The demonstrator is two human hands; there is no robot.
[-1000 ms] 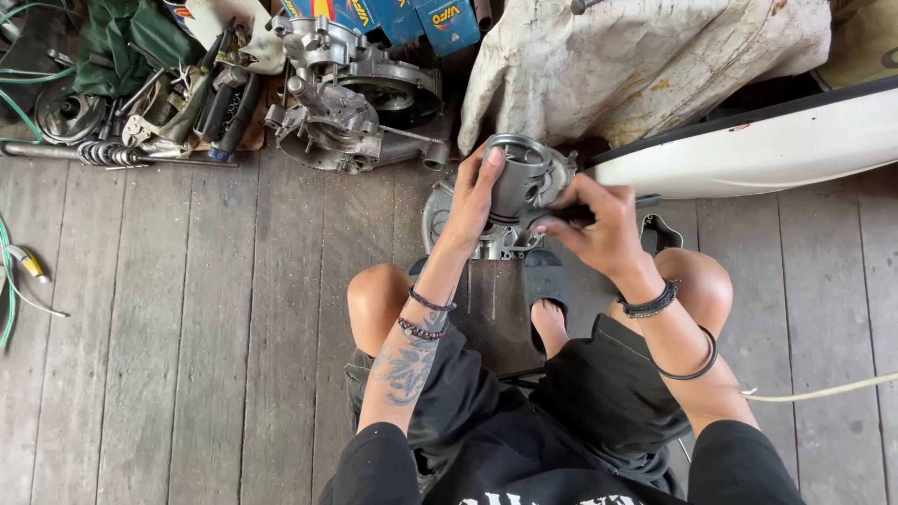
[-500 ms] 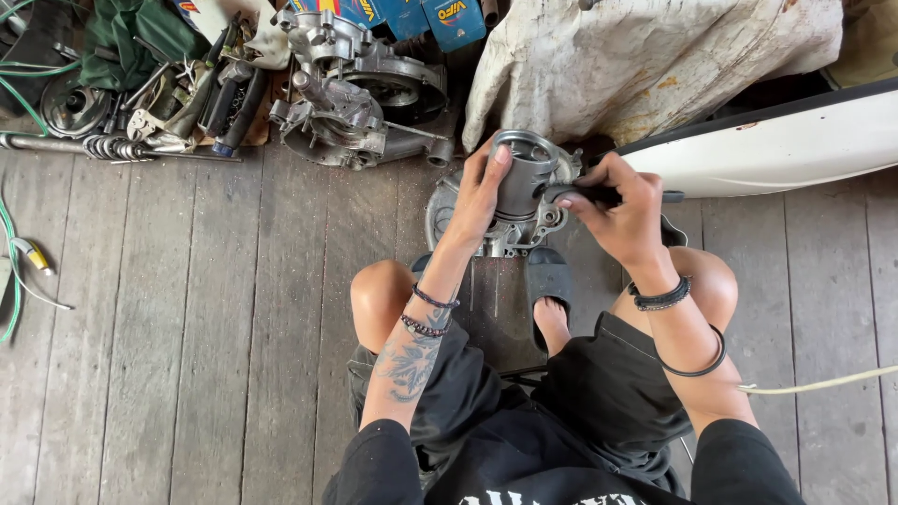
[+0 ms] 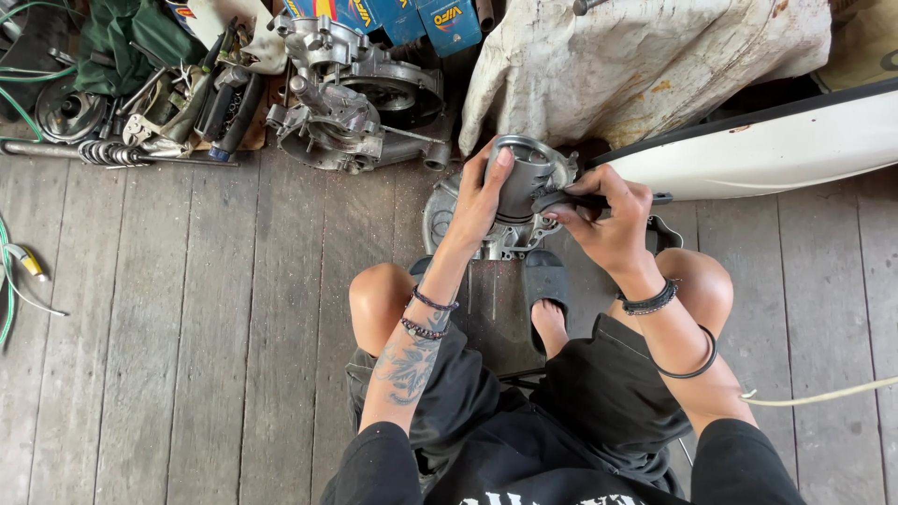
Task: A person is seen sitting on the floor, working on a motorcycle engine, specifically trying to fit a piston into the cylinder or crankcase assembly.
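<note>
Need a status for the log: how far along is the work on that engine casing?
Looks done: metal cylinder seated upright on engine casing. In hand: left hand steadies the cylinder; right hand works a dark-handled tool at its side. Left: second engine block and loose parts lie untouched.

The person is wearing a black T-shirt with white lettering, black shorts and a dark sandal [image 3: 545, 281]. 2 beaded bracelets [image 3: 428, 314] are circling the tattooed left forearm; black bands [image 3: 652, 299] are ringing the right.

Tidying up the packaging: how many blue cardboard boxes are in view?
3, side by side at the top edge: one, one, one. More may lie outside the frame.
</note>
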